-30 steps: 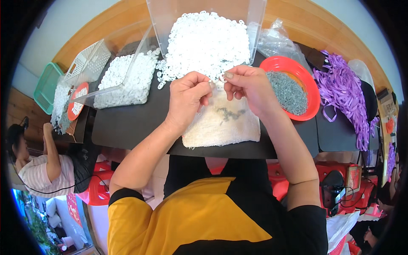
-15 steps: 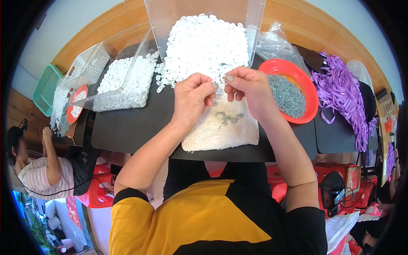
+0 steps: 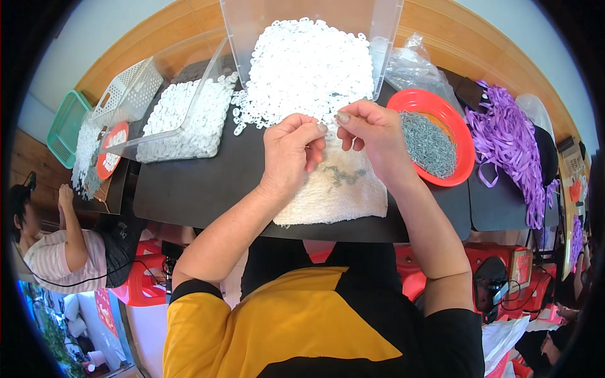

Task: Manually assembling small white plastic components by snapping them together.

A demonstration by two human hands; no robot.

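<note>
L hand [image 3: 287, 150] & R hand [image 3: 376, 137] are pinching w/ thumb + forefinger, tips nearly meeting at 1 tiny piece [image 3: 330, 123], too small to ID. Just under them, 1 cloth [image 3: 340, 206] w/ grey bits [image 3: 343, 177] (can't count) is lying on bench [image 3: 195, 186]. 2 clear bins [image 3: 234, 39] of white pcs [image 3: 309, 69] are standing ahead & off L; 1 red bowl [image 3: 469, 151] is sitting just R.

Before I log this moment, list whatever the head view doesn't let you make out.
In the head view:
Anything between the fingertips of the left hand and right hand: too small, fingers cover it.
Middle clear bin: top cut off by the picture's upper edge.
Pale cloth: upper left part hidden behind the left hand.
Grey pieces in the red bowl: too small to count.
</note>
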